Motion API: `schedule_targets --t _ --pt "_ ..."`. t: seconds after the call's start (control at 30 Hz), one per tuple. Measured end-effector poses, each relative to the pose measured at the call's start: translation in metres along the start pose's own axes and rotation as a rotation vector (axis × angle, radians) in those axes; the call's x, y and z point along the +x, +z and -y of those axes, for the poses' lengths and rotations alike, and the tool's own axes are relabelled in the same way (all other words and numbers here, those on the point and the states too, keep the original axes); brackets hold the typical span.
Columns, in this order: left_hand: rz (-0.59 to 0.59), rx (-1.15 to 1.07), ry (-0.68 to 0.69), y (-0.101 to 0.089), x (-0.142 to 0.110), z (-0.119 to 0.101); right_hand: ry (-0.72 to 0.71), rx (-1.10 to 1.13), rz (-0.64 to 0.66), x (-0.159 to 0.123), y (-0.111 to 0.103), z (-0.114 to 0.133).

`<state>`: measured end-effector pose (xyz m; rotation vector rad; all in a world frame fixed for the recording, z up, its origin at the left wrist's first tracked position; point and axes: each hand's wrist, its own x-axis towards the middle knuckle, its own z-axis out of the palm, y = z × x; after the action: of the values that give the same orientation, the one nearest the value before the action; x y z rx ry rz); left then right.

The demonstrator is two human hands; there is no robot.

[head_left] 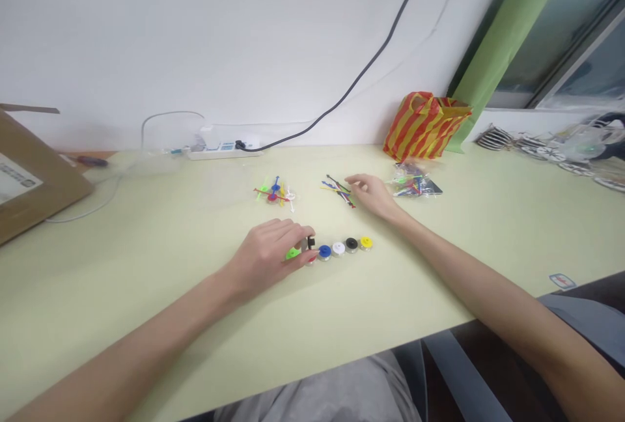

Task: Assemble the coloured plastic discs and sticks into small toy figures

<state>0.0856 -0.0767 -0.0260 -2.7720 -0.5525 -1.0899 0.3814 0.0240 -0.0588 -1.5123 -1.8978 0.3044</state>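
My left hand pinches a small round piece with a black part and a clear base, tilted on its side between thumb and fingers. Under and beside these fingers, a row of small round discs with clear bases runs to the right: green, red, blue, white, black and yellow. My right hand rests open, fingertips just right of a loose pile of thin coloured plastic arrows. No piece shows between its fingers.
Coloured arrow spinners lie behind my left hand. A clear bag of coloured parts and a striped bag stand at right. A power strip with a black cable lies by the wall; a cardboard box is left.
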Motion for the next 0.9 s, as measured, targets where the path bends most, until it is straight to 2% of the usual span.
schedule_targets --t 0.2,0.27,0.47,0.9 --pt "0.006 0.000 -0.037 0.000 -0.002 0.001 -0.157 -0.142 0.192 -0.005 -0.004 0.014" --pt "-0.003 0.001 -0.043 0.000 -0.002 0.002 -0.166 -0.211 0.210 -0.006 -0.006 0.017" --pt "0.001 0.000 -0.050 0.001 -0.003 0.002 -0.146 -0.333 0.172 -0.007 -0.007 0.019" --pt "0.001 0.014 -0.071 0.002 -0.004 0.003 -0.090 -0.366 0.053 -0.012 -0.008 0.024"
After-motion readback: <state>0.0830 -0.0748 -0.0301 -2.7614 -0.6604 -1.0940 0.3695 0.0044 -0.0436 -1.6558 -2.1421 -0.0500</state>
